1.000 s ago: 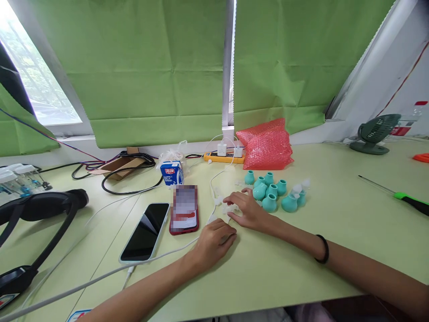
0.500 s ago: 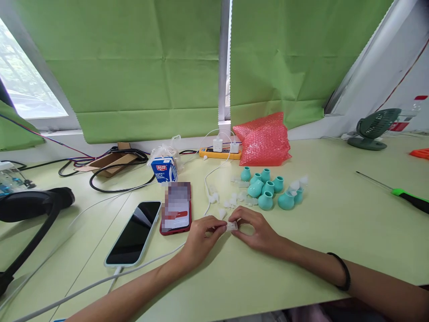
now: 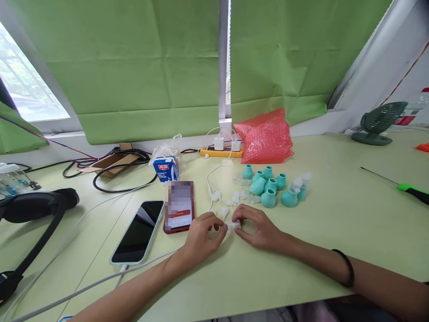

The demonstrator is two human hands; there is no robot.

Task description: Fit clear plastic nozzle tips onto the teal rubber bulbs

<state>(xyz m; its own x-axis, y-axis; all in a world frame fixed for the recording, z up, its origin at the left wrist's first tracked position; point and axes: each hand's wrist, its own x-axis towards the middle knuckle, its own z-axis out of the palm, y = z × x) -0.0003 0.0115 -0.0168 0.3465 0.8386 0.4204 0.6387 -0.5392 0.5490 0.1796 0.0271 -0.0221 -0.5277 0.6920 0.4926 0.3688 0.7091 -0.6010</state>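
Observation:
Between my two hands is a small clear plastic tube-like piece [image 3: 233, 225], lying roughly level just above the table. My left hand [image 3: 206, 235] pinches its left end between thumb and fingertips. Thumb and forefinger of my right hand [image 3: 258, 226] grip its right end. Right behind it sits a small white cone-shaped piece [image 3: 225, 212]. Farther back lie several small translucent white pieces [image 3: 236, 197]. Several teal rubber bulbs [image 3: 269, 198] stand and lie beyond my right hand; a teal bulb [image 3: 288, 197] to their right has a translucent part by its mouth.
A red-cased phone [image 3: 179, 210] and a charging phone [image 3: 138, 232] lie left of my hands. Behind are a milk carton [image 3: 166, 169], an orange power strip [image 3: 221, 152] and a red bubble-wrap bag [image 3: 266, 141]. At right are a screwdriver [image 3: 402, 187] and a fan [image 3: 382, 120]. A white cable [image 3: 134, 268] crosses near my left arm.
More of the clear piece shows between my fingertips, as my hands are slightly farther apart. The view has shifted a little, and both hands still grip the piece.

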